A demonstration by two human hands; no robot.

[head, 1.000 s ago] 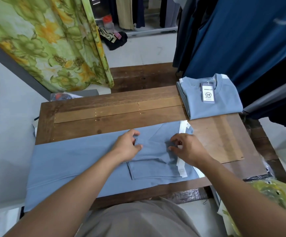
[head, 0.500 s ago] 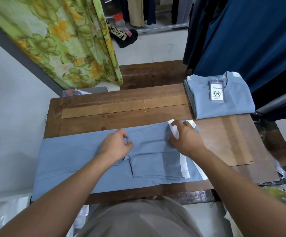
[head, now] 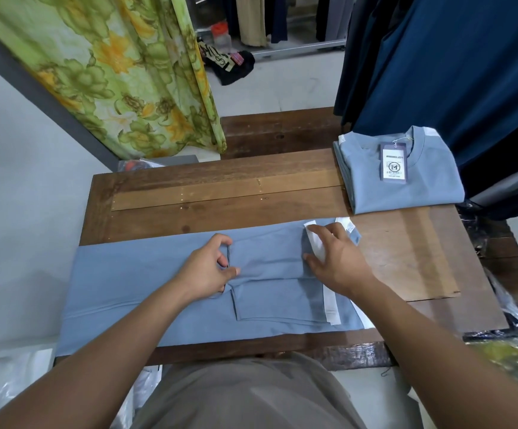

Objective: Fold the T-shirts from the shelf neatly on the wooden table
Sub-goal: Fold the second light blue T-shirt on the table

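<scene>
My left forearm covers part of the T-shirt [head: 146, 289], and my right hand [head: 338, 264] hides the collar end, so I cannot make out the neckline. The T-shirt lies lengthwise across the near half of the wooden table [head: 220, 212], both sides already folded inward. Its left end hangs past the table's left edge. My left hand [head: 208, 270] pinches the hem of the sleeve [head: 270, 255] between thumb and forefinger, the sleeve lying folded over the body. My right hand rests with fingers spread, pressing down on a white strip [head: 313, 246] near the shirt's right end. What that strip is, I cannot tell.

The shirt's near edge runs just inside the table's front edge, beside my body. Bare wood shows beyond the shirt, along the far half, and to the right of it.

A folded shirt [head: 406, 193] of the same blue sits on the far right corner, well apart from my hands, a tag [head: 394, 162] on its chest; the print is too small to read. Dark blue clothes [head: 452, 72] hang just behind it and close in that corner. A flowered curtain [head: 121, 72] hangs past the far left. A crumpled plastic bag [head: 511, 317] lies at the table's right edge, blurred.
</scene>
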